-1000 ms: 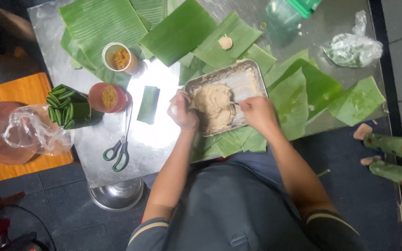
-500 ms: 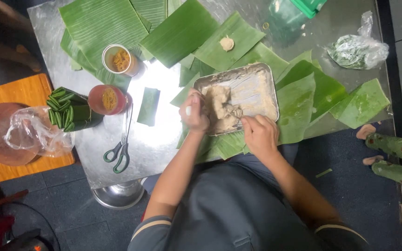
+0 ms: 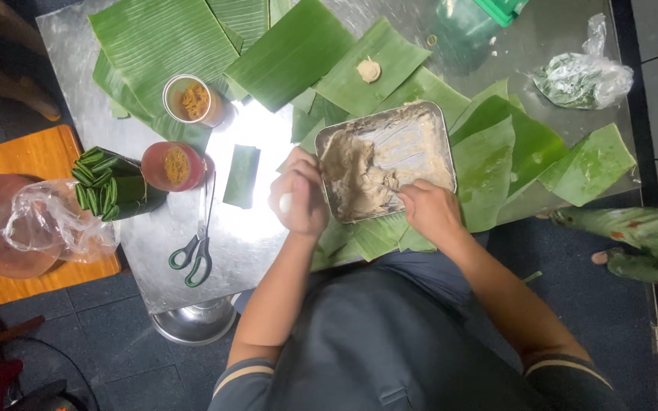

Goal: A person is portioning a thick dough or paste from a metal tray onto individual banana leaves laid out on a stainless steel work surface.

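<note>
Steel counter (image 3: 154,251) over dark floor carries our one tray (image 3: 327,144) of dough (image 3: 356,176), two cups, one scissors (image 3: 196,247). Our left hand (image 3: 298,194) fists something white; right hand (image 3: 429,211) curls at the tray's near rim, its grip hidden from us.

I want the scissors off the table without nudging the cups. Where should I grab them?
Grip the scissors by the green handle loops, coming from the person's near table edge. The loops point that way, while the blades run up beside the red cup.

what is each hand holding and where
The left hand is closed round a small white thing, only its end showing. The right hand rests at the tray edge in the dough; its grip is hidden.
</note>
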